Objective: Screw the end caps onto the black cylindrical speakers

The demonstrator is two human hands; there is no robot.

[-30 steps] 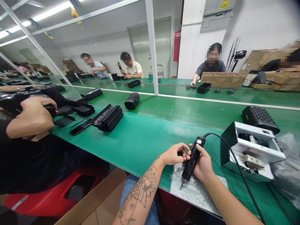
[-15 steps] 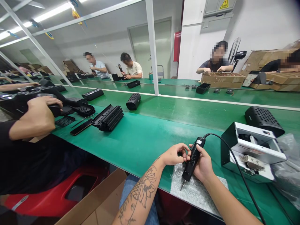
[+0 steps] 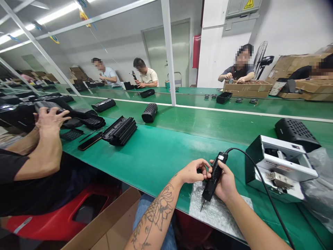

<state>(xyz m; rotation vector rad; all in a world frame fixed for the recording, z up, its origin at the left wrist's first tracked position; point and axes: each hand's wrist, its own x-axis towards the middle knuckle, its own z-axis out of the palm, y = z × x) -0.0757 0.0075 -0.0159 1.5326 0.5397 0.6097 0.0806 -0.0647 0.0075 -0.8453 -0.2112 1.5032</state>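
My right hand (image 3: 225, 180) is wrapped round a black electric screwdriver (image 3: 214, 177), which tilts with its bit pointing down toward me. A cord runs from its top end. My left hand (image 3: 195, 171) is at the tool's left side, fingers curled and fingertips close together against the grip. Anything pinched in them is too small or hidden to make out. Beneath the screwdriver lies a sheet of bubble wrap (image 3: 221, 215) at the edge of the green table (image 3: 156, 156).
A white-and-black screw feeder (image 3: 281, 170) stands right of my hands, beside a clear plastic bag (image 3: 318, 180). Perforated black housings (image 3: 150, 113) sit on the green conveyor (image 3: 182, 116). A ribbed black part (image 3: 119, 131) and a phone (image 3: 90, 141) lie left, near a co-worker's hand (image 3: 50, 119).
My hands and the screwdriver keep their place. Near-side housings have drifted slightly right, far-side parts slightly left. The left co-worker's hand has risen and spread over a black part.
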